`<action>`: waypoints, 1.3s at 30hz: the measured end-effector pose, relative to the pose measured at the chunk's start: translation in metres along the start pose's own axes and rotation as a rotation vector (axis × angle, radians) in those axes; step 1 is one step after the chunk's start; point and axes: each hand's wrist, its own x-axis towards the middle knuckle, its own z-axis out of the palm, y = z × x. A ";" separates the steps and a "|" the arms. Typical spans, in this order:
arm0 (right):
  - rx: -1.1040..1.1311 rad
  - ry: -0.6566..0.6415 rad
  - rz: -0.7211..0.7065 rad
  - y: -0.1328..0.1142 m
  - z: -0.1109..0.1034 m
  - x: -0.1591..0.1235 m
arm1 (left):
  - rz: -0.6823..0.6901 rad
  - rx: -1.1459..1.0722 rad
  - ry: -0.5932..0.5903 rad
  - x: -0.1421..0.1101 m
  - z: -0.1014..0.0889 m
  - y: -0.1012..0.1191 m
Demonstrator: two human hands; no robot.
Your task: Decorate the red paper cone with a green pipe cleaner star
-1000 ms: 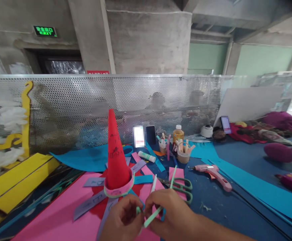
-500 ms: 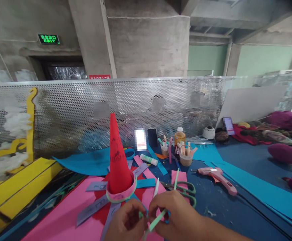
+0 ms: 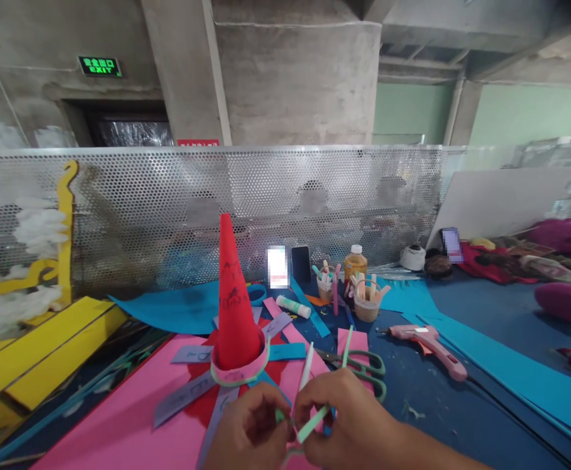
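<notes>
Fingers of my right hand [image 3: 351,418] are closed on a pale green strip [image 3: 313,424], which slants through the grasp: its upper end pokes up past the knuckles, and its lower end angles down toward the left hand [image 3: 253,427]. I have the left fingers curled in and pinching a small green piece [image 3: 279,415]; from here I cannot tell whether it belongs to the same strip. A bit of blue shows behind the right fingers, but I cannot tell if they touch it.

Both hands are near each other over a pink sheet [image 3: 129,405] on the dark blue worktop [image 3: 430,399]. Just beyond the left hand I see a red cone [image 3: 239,313] with dark writing, upright within a pink band [image 3: 236,375] edged in pale green. Lavender strips [image 3: 183,397], some lettered, spread out around its base.

Near the right hand, a white stick [image 3: 308,365] lies tilted, and the green-handled scissors [image 3: 381,365] rest partly on a small pink piece [image 3: 357,341]. To their right is a pink glue gun [image 3: 435,346] with its cord trailing toward me. Farther back I can make out a bottle [image 3: 355,262] beside two cups of sticks, the nearer cup [image 3: 366,308] being the larger-looking one
</notes>
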 end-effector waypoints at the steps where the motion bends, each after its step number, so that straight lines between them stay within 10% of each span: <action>1: -0.008 -0.006 0.008 0.000 0.000 0.000 | 0.000 -0.001 -0.005 0.000 0.000 -0.002; 8: -0.059 -0.069 0.036 0.003 0.002 0.003 | 0.002 0.004 -0.064 0.005 -0.003 -0.019; 16: -0.130 0.054 -0.355 0.006 -0.014 -0.002 | -0.143 -0.302 0.026 0.011 -0.007 -0.011; 39: -0.439 -0.095 -0.390 0.017 -0.023 0.007 | -0.231 -0.379 0.091 0.008 -0.010 0.008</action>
